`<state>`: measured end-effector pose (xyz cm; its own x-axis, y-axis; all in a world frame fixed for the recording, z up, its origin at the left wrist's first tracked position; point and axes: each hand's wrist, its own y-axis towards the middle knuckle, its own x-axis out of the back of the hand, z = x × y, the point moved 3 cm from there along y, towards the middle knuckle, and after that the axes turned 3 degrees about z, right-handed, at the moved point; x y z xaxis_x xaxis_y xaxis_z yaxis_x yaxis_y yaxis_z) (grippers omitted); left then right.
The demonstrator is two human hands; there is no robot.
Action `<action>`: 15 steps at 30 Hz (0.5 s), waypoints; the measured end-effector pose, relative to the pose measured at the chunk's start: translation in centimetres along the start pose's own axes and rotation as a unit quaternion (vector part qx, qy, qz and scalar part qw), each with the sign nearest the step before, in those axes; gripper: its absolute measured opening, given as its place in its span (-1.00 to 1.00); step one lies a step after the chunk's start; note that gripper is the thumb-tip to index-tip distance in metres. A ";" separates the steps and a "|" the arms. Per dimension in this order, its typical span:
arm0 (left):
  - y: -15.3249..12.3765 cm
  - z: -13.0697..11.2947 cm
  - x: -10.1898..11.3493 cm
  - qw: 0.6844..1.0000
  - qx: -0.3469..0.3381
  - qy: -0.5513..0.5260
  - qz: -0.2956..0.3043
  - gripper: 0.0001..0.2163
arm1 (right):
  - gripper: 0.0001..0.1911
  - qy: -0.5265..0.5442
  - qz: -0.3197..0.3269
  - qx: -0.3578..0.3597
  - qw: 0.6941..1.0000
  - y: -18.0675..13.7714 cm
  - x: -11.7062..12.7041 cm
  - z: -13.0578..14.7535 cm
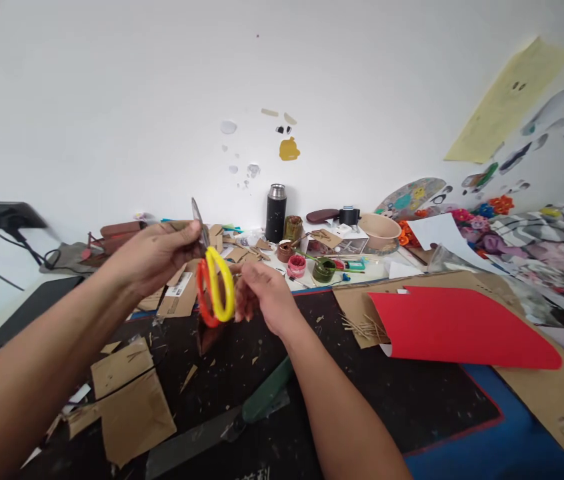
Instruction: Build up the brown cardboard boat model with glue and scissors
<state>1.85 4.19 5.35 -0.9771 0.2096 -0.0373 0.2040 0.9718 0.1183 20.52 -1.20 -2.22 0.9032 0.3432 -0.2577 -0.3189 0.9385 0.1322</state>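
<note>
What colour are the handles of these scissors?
On the scissors, one handle loop is yellow, the other orange-red; the head view shows it best.

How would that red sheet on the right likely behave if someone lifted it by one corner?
The red sheet would probably flop and bend: its left edge already curls up, showing a white underside. It looks thin and light, so a push would likely slide it across the cardboard beneath, or buckle it, rather than move it stiffly.

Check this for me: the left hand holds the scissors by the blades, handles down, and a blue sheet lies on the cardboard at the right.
Wrong colour: the sheet is red, not blue, as the head view shows. It does lie on the cardboard at the right, and the left hand holds the scissors by the blades, handles down.
</note>
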 end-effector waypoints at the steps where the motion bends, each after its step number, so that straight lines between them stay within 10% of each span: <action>1: 0.2 -0.4 0.3 1.000 -0.005 0.003 -0.002 -0.68 | -0.38 0.011 -0.034 0.006 0.999 0.2 0.5 0.1; 6: 0.9 -0.1 -0.2 0.979 -0.002 0.200 0.029 -0.65 | -0.44 0.023 -0.199 0.044 0.979 0.5 2.1 -0.1; 15: 2.7 5.5 -6.3 0.896 -0.005 0.396 0.202 -0.71 | -0.55 -0.077 -0.211 0.107 0.969 -0.3 1.2 0.4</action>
<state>8.86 6.06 0.42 -0.5613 0.3970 0.7262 0.5532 0.8326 -0.0277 21.84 -1.10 -2.21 0.9774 -0.0947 -0.1889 0.1405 0.9590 0.2460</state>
